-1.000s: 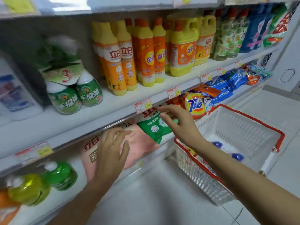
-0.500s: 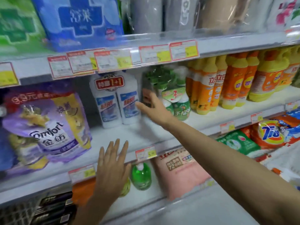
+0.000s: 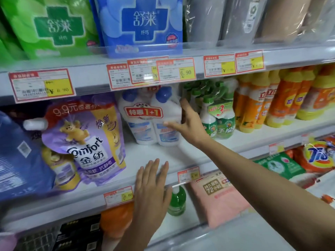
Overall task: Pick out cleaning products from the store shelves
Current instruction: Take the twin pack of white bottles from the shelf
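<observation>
Twin-pack of white bottles (image 3: pixel 150 118), blue-capped and banded with a red "1+1" offer label, stands upright toward the back of the middle shelf (image 3: pixel 163 154), between the purple Comfort softener pouch (image 3: pixel 85 142) on one side and the shrink-wrapped green spray bottles (image 3: pixel 217 115) on the other. A second ago both hands were down at the lower shelf (image 3: pixel 194 214) by the pink bag (image 3: pixel 221 196). Half a second ago the right hand was reaching up, fingers spread, toward the gap beside the pack. Now the right hand (image 3: pixel 188 124) has arrived. Its thumb lies across the front label of the right-hand bottle and its fingers reach round the pack's right side, slipped in between it and the spray bottles, so it has a wide clasp on the pack. The pack does not look lifted yet; its base seems to sit on the shelf. I'd take that to mean the choice is made and the pick is at the gripping stage, with the lift out over the shelf's front edge to come. The left hand (image 3: pixel 152 183) has drifted a little higher and is flat, fingers straight and close together, holding nothing. It hovers at the front edge of the middle shelf beside the price tags (image 3: pixel 118 196); whether it touches that edge I can't tell.
</observation>
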Demonstrator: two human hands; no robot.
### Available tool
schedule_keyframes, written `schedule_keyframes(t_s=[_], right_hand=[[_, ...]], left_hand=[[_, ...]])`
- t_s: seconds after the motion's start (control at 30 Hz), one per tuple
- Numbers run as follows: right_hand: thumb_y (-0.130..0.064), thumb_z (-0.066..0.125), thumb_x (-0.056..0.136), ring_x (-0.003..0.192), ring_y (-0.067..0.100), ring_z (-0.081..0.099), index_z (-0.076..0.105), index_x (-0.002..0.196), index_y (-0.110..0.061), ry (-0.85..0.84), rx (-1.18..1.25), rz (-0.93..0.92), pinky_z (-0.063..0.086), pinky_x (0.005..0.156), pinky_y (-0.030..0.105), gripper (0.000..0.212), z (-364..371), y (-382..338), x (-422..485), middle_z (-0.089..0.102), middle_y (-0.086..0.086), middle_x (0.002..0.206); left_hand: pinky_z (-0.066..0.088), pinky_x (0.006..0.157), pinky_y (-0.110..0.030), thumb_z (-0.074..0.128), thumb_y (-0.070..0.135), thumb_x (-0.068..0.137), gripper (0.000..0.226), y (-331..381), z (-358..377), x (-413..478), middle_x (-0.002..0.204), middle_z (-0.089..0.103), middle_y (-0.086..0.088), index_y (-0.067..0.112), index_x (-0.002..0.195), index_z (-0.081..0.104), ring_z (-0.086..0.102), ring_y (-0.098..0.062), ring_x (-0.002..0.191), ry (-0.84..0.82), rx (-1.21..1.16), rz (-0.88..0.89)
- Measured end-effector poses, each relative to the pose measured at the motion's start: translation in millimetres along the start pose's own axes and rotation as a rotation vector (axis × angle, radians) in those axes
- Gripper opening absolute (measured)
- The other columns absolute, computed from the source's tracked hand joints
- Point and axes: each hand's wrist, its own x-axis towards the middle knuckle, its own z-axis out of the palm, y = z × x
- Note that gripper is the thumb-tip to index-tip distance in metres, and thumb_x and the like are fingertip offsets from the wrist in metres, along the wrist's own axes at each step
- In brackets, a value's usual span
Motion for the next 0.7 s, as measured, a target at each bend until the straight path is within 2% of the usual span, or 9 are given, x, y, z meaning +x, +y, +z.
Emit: schedule_keyframes(t_s=[0.03,0.13,0.23,0.33,0.43,0.47,0.57,0.63,0.7], right_hand=[[-0.017,0.082,0.078,0.079,-0.010,0.061,0.049,0.104,-0.026,0.011,-0.034,-0.038,0.048,0.072,0.012,0.043,0,-2,-13,0.063,-0.028,0.090],[-0.016,0.081,0.079,0.080,-0.004,0.057,0.051,0.104,-0.024,0.083,-0.029,-0.108,0.047,0.068,0.024,0.040,-3,-1,-46,0.058,-0.022,0.091],[-0.016,0.081,0.078,0.086,-0.005,0.056,0.054,0.114,-0.020,0.149,-0.026,-0.178,0.044,0.073,0.014,0.044,-15,-12,-56,0.057,-0.024,0.098],[-0.017,0.082,0.076,0.091,-0.006,0.057,0.056,0.115,-0.024,0.196,-0.032,-0.194,0.045,0.077,0.012,0.047,-32,-29,-63,0.060,-0.028,0.102],[-0.015,0.082,0.075,0.090,-0.005,0.058,0.053,0.113,-0.032,0.223,-0.023,-0.197,0.045,0.076,0.012,0.050,-57,-49,-77,0.060,-0.029,0.102],[-0.015,0.081,0.075,0.091,-0.001,0.060,0.054,0.113,-0.030,0.235,0.000,-0.188,0.048,0.076,0.017,0.049,-67,-55,-83,0.061,-0.025,0.103],[-0.018,0.079,0.077,0.103,0.030,0.065,0.055,0.117,-0.012,0.263,0.099,-0.125,0.056,0.084,0.049,0.047,-97,-68,-101,0.066,0.007,0.113],[-0.018,0.078,0.078,0.106,0.039,0.065,0.057,0.119,-0.006,0.309,0.193,-0.048,0.056,0.088,0.053,0.048,-118,-72,-114,0.067,0.019,0.114],[-0.016,0.077,0.081,0.103,0.038,0.069,0.060,0.118,-0.004,0.370,0.258,0.067,0.058,0.087,0.050,0.042,-141,-72,-130,0.071,0.020,0.112]], left_hand=[[0.033,0.114,-0.049,0.035,0.037,0.088,0.059,-1,-2,-1,0.146,0.047,-0.009,0.014,0.140,0.051,0.042,-0.029,0.137,0.039,-0.060,-0.016],[0.039,0.108,-0.053,0.036,0.035,0.087,0.061,-4,-14,-1,0.143,0.049,-0.016,0.002,0.135,0.052,0.042,-0.037,0.135,0.182,-0.220,-0.152],[0.030,0.114,-0.052,0.042,0.033,0.091,0.062,-6,-23,9,0.148,0.040,-0.021,-0.004,0.140,0.042,0.034,-0.038,0.138,0.261,-0.316,-0.250],[0.017,0.119,-0.041,0.056,0.024,0.095,0.066,-1,-28,23,0.157,0.026,-0.016,0.002,0.149,0.025,0.020,-0.028,0.145,0.234,-0.450,-0.262],[0.019,0.117,-0.035,0.059,0.032,0.093,0.072,11,-31,36,0.158,0.023,-0.008,0.014,0.152,0.022,0.020,-0.021,0.145,0.223,-0.655,-0.252],[0.021,0.116,-0.032,0.059,0.037,0.091,0.073,18,-33,40,0.158,0.023,-0.002,0.020,0.152,0.022,0.022,-0.015,0.144,0.207,-0.764,-0.248],[0.036,0.109,-0.026,0.062,0.046,0.081,0.070,44,-40,51,0.144,0.047,0.015,0.028,0.144,0.037,0.043,-0.001,0.130,0.055,-1.177,-0.190],[0.053,0.093,-0.026,0.071,0.045,0.077,0.056,64,-38,54,0.117,0.069,0.014,0.021,0.124,0.054,0.064,-0.004,0.109,-0.047,-1.384,-0.129],[0.057,0.078,-0.023,0.079,0.041,0.074,0.044,86,-31,51,0.103,0.075,0.010,0.019,0.108,0.061,0.070,-0.010,0.097,-0.072,-1.431,-0.109]])
